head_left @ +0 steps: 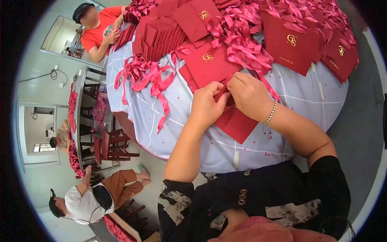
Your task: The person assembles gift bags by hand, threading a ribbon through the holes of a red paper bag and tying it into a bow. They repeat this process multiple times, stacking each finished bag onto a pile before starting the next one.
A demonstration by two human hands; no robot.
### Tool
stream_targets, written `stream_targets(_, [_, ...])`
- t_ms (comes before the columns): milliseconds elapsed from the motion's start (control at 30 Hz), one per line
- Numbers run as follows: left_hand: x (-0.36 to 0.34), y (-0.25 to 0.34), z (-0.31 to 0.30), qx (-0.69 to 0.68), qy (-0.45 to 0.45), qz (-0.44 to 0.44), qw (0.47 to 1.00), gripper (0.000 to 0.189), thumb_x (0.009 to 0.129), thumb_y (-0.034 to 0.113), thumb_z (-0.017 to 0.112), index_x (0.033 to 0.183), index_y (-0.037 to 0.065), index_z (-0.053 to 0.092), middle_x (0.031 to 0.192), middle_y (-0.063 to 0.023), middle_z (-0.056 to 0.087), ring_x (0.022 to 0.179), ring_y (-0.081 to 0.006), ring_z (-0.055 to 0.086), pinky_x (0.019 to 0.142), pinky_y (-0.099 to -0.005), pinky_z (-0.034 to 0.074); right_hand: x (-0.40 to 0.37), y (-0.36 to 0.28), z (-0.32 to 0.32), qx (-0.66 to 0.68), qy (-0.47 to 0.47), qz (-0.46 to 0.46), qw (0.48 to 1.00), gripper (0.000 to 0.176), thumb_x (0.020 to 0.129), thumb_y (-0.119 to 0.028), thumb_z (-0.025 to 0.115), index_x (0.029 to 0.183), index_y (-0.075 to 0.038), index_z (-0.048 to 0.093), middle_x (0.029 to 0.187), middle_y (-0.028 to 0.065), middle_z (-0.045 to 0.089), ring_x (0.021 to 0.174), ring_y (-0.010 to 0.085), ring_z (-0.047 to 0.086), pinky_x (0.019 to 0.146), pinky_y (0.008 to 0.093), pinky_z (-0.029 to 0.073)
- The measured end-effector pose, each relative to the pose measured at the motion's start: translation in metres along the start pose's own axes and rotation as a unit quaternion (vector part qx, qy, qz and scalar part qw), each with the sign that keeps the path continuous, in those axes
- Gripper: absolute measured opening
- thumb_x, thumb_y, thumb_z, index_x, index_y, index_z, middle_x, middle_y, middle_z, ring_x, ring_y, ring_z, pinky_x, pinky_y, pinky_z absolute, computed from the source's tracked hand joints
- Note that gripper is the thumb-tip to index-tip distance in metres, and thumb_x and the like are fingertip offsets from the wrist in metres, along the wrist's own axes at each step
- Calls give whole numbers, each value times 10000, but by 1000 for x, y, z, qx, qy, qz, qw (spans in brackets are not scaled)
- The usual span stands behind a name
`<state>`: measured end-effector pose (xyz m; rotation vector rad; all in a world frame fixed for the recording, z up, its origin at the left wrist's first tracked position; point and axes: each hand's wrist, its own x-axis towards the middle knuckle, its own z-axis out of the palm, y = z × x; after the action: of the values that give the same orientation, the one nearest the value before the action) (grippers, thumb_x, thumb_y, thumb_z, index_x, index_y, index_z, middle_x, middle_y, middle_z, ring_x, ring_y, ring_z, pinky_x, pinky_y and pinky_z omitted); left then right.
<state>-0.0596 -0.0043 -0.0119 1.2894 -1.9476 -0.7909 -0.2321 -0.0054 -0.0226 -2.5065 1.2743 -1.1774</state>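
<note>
Close together over a red card envelope [238, 126], my left hand [209, 103] and my right hand [246, 90] pinch at its upper part. The thumb and index finger of my left hand are pressed on the red card. My right hand's fingers are closed at the same spot, and what lies between their tips is too small to make out. A beaded bracelet [271, 113] is on the right wrist. Just beyond my hands lies a red envelope with a gold emblem [207, 60]. A pink ribbon [269, 85] trails down beside my right hand.
Stacked red envelopes [161, 38] and heaped pink ribbons [242, 24] cover the far side of the checked cloth [185, 131]. Loose ribbons [155, 78] lie at the left. A co-worker in red [96, 34] handles envelopes; others are by a long table with chairs [115, 145].
</note>
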Motion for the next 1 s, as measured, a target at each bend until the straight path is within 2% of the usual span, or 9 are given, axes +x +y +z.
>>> stream_targets(233, [1,-1,-3,-30,-13,-21,999,113,825,8,712,895,13,623,664,8,616,616,-13,502,541,-218,403,5,15,-25,198,-97,113,969,129,796,-128,705,798,-8,659,779,168,637,724,335,629,649,406,501])
stream_targets(300, [-1,8,-5,-41,-31,-24,998,170,790,111,736,888,12,637,733,-159,654,616,-278,648,557,-345,476,6,15,-23,187,-95,112,971,124,794,-125,716,799,-14,660,780,150,634,697,309,629,640,399,504])
stream_targets(367, [-1,12,-5,8,-22,15,1000,167,792,126,730,883,18,641,751,-158,656,643,-302,649,567,-364,484,9,14,-28,174,-91,110,974,121,792,-122,727,799,-20,661,781,133,632,670,282,630,630,391,506])
stream_targets(433, [-1,17,-6,58,-10,54,997,165,795,141,725,879,24,645,769,-157,657,670,-327,650,576,-383,491,17,8,-43,307,-140,266,903,130,789,-125,754,799,-31,665,788,77,608,674,198,616,621,351,498])
stream_targets(500, [-5,22,-8,51,-58,89,993,163,811,166,697,893,32,653,791,-152,658,725,-357,645,598,-420,499,23,20,-53,283,-105,177,937,128,811,-118,763,848,-45,665,813,-21,541,727,60,554,610,273,458])
stream_targets(567, [-9,30,-7,86,-48,140,985,115,806,149,673,853,53,629,734,-130,633,696,-329,640,587,-413,494,29,23,-66,294,-123,181,931,133,792,-128,771,817,-44,672,797,6,558,752,100,553,648,276,452])
stream_targets(633, [-12,37,-9,163,-38,243,955,94,769,118,658,792,77,577,673,-109,586,638,-303,617,568,-400,483,30,24,-72,220,-174,42,959,132,773,-130,773,763,-40,676,799,42,577,770,166,565,675,306,458])
stream_targets(800, [-16,40,-8,210,-9,299,931,104,722,100,631,763,86,537,632,-59,528,610,-253,592,537,-384,475,43,15,-71,102,-343,17,934,137,802,-161,721,762,-31,710,804,88,604,816,227,583,724,328,474])
stream_targets(1000, [-17,35,-12,236,-15,274,932,109,719,98,627,763,87,528,636,-56,532,620,-249,599,538,-385,477,56,30,-50,277,-379,21,883,162,784,-108,638,755,47,677,808,140,664,758,229,650,693,337,514])
